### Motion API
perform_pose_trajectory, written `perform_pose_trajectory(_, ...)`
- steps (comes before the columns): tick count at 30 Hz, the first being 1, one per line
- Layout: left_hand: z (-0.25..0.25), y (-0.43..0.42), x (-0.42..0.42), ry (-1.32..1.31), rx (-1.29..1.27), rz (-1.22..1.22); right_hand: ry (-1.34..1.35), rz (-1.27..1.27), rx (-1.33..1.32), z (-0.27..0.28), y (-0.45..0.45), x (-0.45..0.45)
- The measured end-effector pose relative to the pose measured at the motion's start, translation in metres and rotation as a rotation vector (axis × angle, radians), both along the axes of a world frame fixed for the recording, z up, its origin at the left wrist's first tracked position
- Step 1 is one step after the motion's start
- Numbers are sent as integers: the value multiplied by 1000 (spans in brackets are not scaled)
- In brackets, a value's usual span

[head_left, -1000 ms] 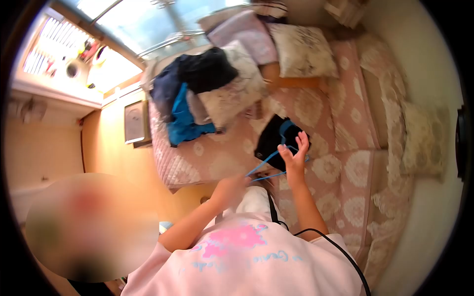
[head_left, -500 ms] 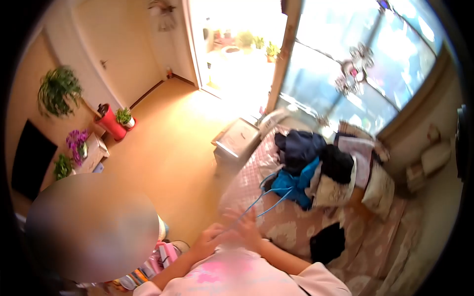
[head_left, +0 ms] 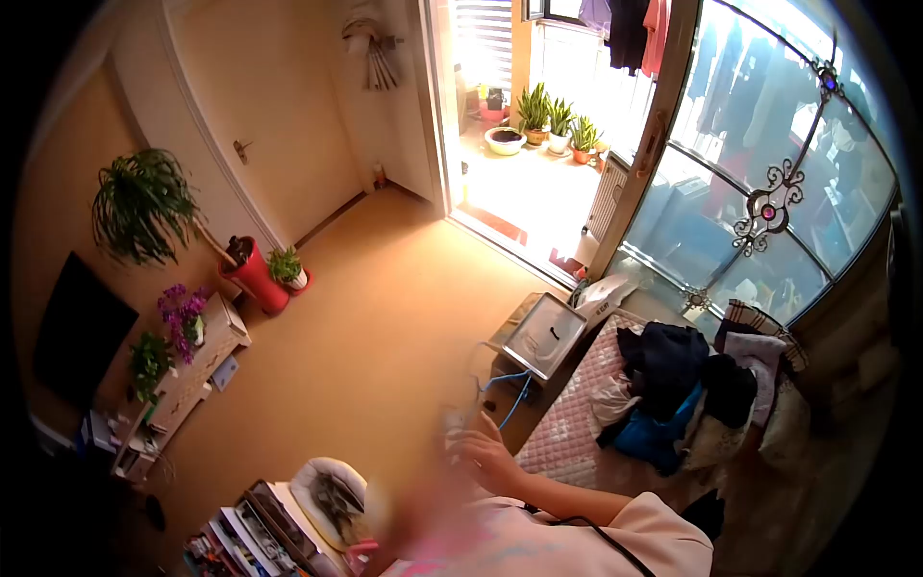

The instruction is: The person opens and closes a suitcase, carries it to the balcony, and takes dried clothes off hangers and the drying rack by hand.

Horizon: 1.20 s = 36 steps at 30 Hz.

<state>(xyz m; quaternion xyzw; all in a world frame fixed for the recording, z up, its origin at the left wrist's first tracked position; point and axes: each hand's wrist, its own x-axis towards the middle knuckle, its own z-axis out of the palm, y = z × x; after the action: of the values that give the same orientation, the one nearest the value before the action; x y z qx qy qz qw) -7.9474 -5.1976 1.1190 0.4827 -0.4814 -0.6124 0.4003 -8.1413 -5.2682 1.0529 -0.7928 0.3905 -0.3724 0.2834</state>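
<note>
My right hand (head_left: pixel 488 460) is in front of my chest, its fingers bent round thin blue wire clothes hangers (head_left: pixel 514 377). Their loops reach up past the fingers, over the floor and the edge of the bed; how many there are I cannot tell. A blurred patch covers my left forearm and the space beside my right hand, so my left hand's fingers do not show. To the right, a pile of dark and bright blue clothes (head_left: pixel 663 423) lies on the pink quilted bed (head_left: pixel 567 413).
A small table with a metal-rimmed tray top (head_left: pixel 545 337) stands by the bed. At lower left is a shelf of books and boxes (head_left: pixel 255 534) beside a padded white basket (head_left: pixel 327 481). Potted plants (head_left: pixel 258 274) line the left wall. A glass door (head_left: pixel 760 183) adjoins a bright balcony.
My view has turned left and up, so the bed and clothes appear farther right. The blue hangers have swung away from the clothes pile. My left hand, visible before, is now lost in blur.
</note>
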Motion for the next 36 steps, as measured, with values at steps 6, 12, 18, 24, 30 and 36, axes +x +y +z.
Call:
perform_pose_trajectory(6, -33, -192, 12, 438, 106, 94, 67, -89, -142, -21, -160, -23)
perform_pose_trajectory(12, 4, -389, 0, 186, 141, 92, 120, -112, -260, 20, -342, -23)
perform_pose_trajectory(18, -20, -533, 4, 279, 198, 124, 76, -41, -181, 7, -476, -43)
perform_pose_trajectory(24, -64, -684, -17, 219, 364, 41, 204, -16, -276, -51, -599, -102)
perform_pose_trajectory(30, -81, -872, -48, 293, 292, -93, 289, -491, -228, -26, -763, -143)
perform_pose_trajectory(36, -26, -1054, -143, 483, 475, -389, 300, -713, -206, 2, -869, -220)
